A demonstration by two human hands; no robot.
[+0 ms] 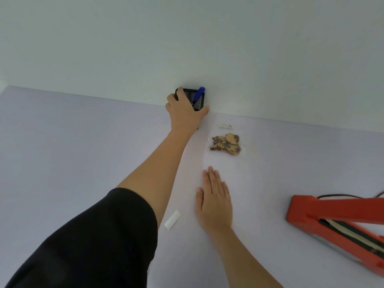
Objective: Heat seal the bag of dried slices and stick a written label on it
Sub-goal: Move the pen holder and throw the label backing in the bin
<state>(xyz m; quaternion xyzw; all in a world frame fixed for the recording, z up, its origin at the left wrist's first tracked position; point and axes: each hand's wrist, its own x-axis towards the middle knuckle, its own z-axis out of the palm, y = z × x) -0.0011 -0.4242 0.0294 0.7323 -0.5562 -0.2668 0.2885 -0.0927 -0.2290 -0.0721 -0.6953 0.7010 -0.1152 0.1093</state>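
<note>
A clear bag of brown dried slices (226,144) lies flat on the pale table, with a small white written label (226,126) on its far end. My left hand (182,112) reaches far forward and grips a black mesh pen holder (198,98) against the wall; a blue marker (198,94) stands in it. My right hand (214,197) rests flat on the table, palm down, fingers together, just in front of the bag and apart from it. The red heat sealer (332,221) sits at the right with its arm raised.
A small white strip of paper (172,219) lies on the table between my arms. The sealer's black cable (342,196) runs off to the right. A plain wall (187,48) bounds the table's far edge directly behind the pen holder.
</note>
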